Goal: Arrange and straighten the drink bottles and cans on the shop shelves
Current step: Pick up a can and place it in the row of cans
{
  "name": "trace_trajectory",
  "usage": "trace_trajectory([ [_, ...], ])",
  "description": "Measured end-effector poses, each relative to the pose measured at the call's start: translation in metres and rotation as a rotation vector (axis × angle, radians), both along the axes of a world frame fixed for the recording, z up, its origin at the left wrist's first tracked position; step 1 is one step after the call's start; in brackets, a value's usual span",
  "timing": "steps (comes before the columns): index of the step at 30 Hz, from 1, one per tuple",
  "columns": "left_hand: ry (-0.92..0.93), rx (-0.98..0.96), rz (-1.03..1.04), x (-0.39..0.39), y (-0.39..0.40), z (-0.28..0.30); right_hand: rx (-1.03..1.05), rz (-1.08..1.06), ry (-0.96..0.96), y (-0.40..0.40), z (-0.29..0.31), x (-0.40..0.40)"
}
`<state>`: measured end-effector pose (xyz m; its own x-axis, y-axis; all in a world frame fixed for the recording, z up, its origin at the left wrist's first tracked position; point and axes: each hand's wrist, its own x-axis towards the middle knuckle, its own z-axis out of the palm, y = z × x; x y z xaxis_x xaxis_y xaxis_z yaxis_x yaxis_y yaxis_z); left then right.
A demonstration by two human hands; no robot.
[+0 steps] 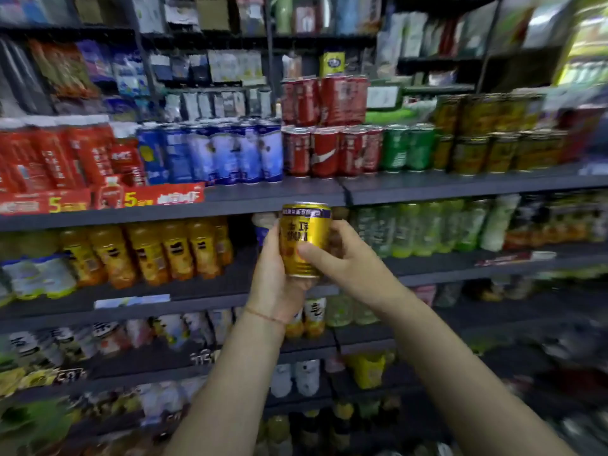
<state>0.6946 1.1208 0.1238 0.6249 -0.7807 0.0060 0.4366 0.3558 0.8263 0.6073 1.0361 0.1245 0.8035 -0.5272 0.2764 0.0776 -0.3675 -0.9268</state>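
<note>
I hold a yellow drink can [304,236] upright in front of the shelves, at the level of the second shelf edge. My left hand [274,278] grips it from the left and below. My right hand [342,258] grips it from the right, thumb across its front. On the shelf above stand red cola cans [325,153], green cans [408,148], blue-white cans [227,153] and stacked yellow cans [487,136] that look like the one I hold. Orange juice bottles [154,251] and green bottles [424,228] line the shelf behind the can.
A dark shelf board [427,187] runs across at can height, with bare room in front of the cans. Red cartons [59,162] fill the upper left. Lower shelves [362,343] hold mixed bottles and pouches. Snack packets [98,70] hang higher up.
</note>
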Motion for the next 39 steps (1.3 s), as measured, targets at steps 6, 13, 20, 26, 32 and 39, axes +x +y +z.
trace_trajectory([
  [6, -0.176, 0.037, 0.042, -0.055, -0.103, 0.002, -0.089, -0.246, -0.072, -0.089, -0.001, -0.063],
  [13, -0.484, 0.073, 0.222, -0.071, -0.239, 0.02, -0.173, -0.341, -0.179, -0.21, 0.019, -0.097],
  [20, -0.724, -0.005, 0.256, -0.1, -0.377, 0.045, -0.27, -0.474, -0.242, -0.343, 0.06, -0.15],
  [26, -0.929, 0.376, 0.494, -0.116, -0.474, 0.032, -0.249, -0.485, -0.382, -0.44, 0.074, -0.178],
  [32, -1.156, 0.743, 0.862, -0.13, -0.517, 0.021, -0.302, -0.391, -0.421, -0.526, 0.082, -0.19],
  [39, -1.231, 0.887, 1.081, -0.132, -0.532, 0.011, -0.326, -0.284, -0.441, -0.575, 0.094, -0.159],
])
